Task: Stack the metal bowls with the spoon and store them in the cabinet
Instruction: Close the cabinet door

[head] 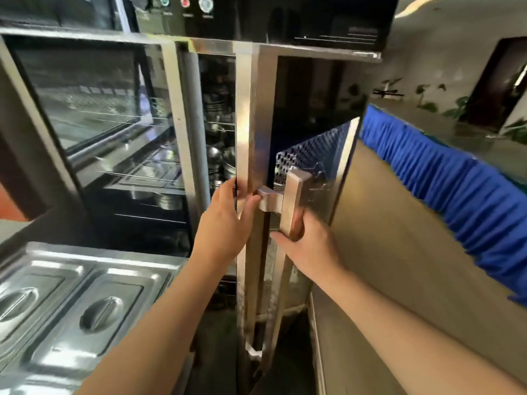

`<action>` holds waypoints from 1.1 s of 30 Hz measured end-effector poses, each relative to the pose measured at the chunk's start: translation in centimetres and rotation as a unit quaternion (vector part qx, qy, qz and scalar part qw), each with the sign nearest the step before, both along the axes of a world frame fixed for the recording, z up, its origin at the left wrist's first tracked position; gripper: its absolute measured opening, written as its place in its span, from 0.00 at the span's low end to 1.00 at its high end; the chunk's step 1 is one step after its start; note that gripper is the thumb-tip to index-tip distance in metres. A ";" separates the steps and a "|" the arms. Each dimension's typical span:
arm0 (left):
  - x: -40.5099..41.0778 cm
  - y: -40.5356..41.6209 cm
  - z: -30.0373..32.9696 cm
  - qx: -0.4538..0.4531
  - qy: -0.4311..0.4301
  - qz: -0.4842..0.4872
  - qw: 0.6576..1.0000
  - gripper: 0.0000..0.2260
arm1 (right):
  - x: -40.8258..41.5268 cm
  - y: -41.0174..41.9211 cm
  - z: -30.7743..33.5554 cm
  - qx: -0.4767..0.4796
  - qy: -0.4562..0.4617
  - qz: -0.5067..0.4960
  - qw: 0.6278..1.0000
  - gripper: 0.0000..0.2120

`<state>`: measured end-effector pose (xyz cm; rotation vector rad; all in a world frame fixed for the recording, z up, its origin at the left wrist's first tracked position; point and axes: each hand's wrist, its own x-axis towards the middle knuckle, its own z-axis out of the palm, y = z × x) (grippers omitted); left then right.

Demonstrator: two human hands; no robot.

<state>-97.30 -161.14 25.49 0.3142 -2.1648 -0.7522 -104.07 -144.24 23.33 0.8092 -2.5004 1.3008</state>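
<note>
A tall steel cabinet point(253, 47) with dark glass doors stands in front of me. Stacked metal bowls point(219, 161) show on its wire shelves through the narrow gap between the doors. My left hand point(228, 220) grips the edge of the right door point(251, 124) at mid height. My right hand point(308, 246) is wrapped around the lower end of that door's upright steel handle point(293, 201). The left door point(94, 115) stands swung open to the left. No spoon is visible.
A steel counter with two lidded food pans point(85, 303) lies at lower left. A table with a blue pleated skirt point(456, 189) stands close on the right. Control knobs and lights point(185, 2) sit on the cabinet's black top panel.
</note>
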 end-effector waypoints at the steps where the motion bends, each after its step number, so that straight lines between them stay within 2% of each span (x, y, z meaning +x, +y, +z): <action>1: -0.5 -1.5 -0.2 0.008 -0.002 0.008 1.000 0.15 | -0.5 -1.8 0.0 -0.011 -0.018 0.011 1.000 0.14; 7: -4.2 -10.1 -0.8 0.015 0.005 0.006 1.000 0.12 | -4.0 -11.6 -0.2 -0.069 -0.138 0.074 0.985 0.12; 12: -7.6 -16.2 -0.5 0.017 -0.001 -0.013 1.000 0.07 | -6.7 -18.1 -0.2 -0.102 -0.174 0.157 0.967 0.09; 16: -10.3 -20.2 -0.3 0.027 -0.008 -0.032 0.999 0.08 | -8.6 -22.6 0.0 -0.139 -0.211 0.170 0.953 0.14; 23: -14.9 -25.4 -0.4 0.036 -0.012 -0.037 0.999 0.08 | -11.8 -29.0 -0.3 -0.161 -0.247 0.140 0.945 0.13; 27: -16.9 -28.1 -0.7 0.058 -0.036 -0.039 0.997 0.15 | -13.3 -32.2 -0.4 -0.192 -0.258 0.112 0.940 0.14; 30: -17.8 -30.6 -1.7 0.033 -0.058 -0.012 0.998 0.21 | -14.9 -34.2 -0.9 -0.189 -0.252 0.100 0.944 0.16; 33: -18.6 -33.1 -2.9 0.000 -0.055 0.045 0.997 0.24 | -16.6 -35.9 -1.2 -0.204 -0.230 0.095 0.947 0.09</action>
